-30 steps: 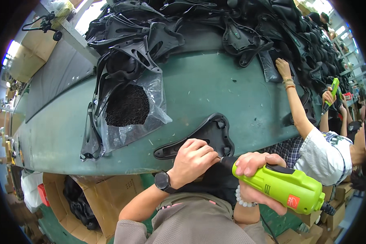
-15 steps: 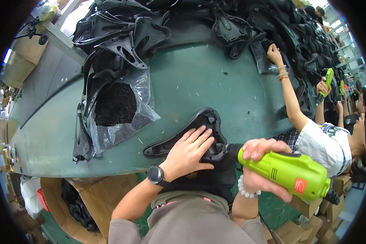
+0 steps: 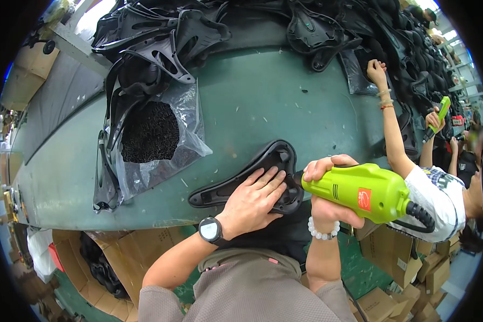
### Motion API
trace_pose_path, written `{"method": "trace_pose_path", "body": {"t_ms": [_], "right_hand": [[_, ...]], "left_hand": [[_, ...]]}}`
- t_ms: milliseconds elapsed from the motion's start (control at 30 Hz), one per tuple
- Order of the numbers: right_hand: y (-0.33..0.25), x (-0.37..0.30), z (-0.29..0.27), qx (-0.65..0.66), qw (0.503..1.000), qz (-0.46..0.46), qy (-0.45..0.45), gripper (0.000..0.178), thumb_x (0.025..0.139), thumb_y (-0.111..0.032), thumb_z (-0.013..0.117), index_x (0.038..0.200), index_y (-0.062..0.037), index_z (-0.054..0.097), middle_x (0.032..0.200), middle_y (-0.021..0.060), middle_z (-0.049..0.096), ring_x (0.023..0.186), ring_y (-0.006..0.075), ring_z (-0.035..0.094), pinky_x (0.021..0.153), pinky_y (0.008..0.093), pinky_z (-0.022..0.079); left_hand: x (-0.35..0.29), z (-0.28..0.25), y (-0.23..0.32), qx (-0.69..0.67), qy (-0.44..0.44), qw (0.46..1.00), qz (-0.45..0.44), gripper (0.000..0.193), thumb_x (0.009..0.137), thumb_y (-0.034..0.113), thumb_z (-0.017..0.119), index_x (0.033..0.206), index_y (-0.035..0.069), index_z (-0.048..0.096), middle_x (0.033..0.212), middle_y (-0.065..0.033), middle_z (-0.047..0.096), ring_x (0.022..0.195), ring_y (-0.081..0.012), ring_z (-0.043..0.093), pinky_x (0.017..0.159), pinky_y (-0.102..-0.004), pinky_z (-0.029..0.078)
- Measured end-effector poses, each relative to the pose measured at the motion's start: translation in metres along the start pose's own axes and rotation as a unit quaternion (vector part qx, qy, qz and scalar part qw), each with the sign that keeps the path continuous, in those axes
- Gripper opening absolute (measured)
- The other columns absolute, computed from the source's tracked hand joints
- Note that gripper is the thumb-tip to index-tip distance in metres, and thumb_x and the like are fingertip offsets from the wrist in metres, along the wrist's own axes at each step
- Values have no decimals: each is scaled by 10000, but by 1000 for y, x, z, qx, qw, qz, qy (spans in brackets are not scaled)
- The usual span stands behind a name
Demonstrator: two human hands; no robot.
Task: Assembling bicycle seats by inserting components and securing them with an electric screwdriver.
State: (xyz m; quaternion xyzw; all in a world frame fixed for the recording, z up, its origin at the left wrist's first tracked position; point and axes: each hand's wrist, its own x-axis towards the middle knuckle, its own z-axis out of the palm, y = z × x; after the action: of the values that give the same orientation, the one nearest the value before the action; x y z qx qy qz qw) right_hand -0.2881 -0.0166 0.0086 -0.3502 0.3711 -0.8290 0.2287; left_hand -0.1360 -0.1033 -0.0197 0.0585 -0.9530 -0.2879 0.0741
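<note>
A black saddle-shaped part point(image 3: 214, 194), like a bicycle seat with its hollow side up, lies near the table's front edge. My left hand point(image 3: 252, 206) rests flat across it, fingers stretched out, hiding its middle. My right hand point(image 3: 326, 185) is wrapped round a lime-green electric screwdriver point(image 3: 359, 194), held almost level. Its dark tip points left at the part's wide right end; the exact contact point is hard to make out. Left of the part, an opened clear plastic bag point(image 3: 190, 131) holds a heap of small black screws point(image 3: 149, 133).
Black plastic shells point(image 3: 163, 59) pile along the table's far side point(image 3: 252, 96). At right, a co-worker's arm point(image 3: 394, 123) reaches over the table; another green screwdriver point(image 3: 440, 114) is held farther back. Below stand cardboard boxes point(image 3: 139, 257). A black cord point(image 3: 421, 217) trails from my screwdriver.
My right hand and the screwdriver have moved up and left, and the tool now sits more level. My left hand stays on the part, its fingers slightly shifted.
</note>
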Motion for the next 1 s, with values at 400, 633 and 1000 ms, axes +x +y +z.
{"method": "trace_pose_path", "body": {"t_ms": [400,633,1000], "right_hand": [[0,-1,5,-48,997,57,4,1219,456,-964,598,1190,4,500,805,120,582,711,231,570,681,367,475],[-1,1,5,-86,989,117,41,1166,573,-938,550,1257,4,484,821,130,586,741,249,584,742,385,469],[-10,22,1,116,980,144,71,990,734,-907,305,1083,-24,585,756,158,560,681,260,519,672,367,426]], "left_hand": [[0,-3,0,4,3,1000,0,619,732,332,771,1228,-1,608,1392,-151,531,1338,-283,455,1140,-443,318],[-2,2,-1,21,25,999,16,620,726,339,773,1219,0,612,1385,-150,537,1334,-278,458,1142,-440,316],[-6,3,1,38,39,998,22,640,692,361,797,1202,16,623,1390,-137,542,1325,-274,475,1129,-447,336]]}}
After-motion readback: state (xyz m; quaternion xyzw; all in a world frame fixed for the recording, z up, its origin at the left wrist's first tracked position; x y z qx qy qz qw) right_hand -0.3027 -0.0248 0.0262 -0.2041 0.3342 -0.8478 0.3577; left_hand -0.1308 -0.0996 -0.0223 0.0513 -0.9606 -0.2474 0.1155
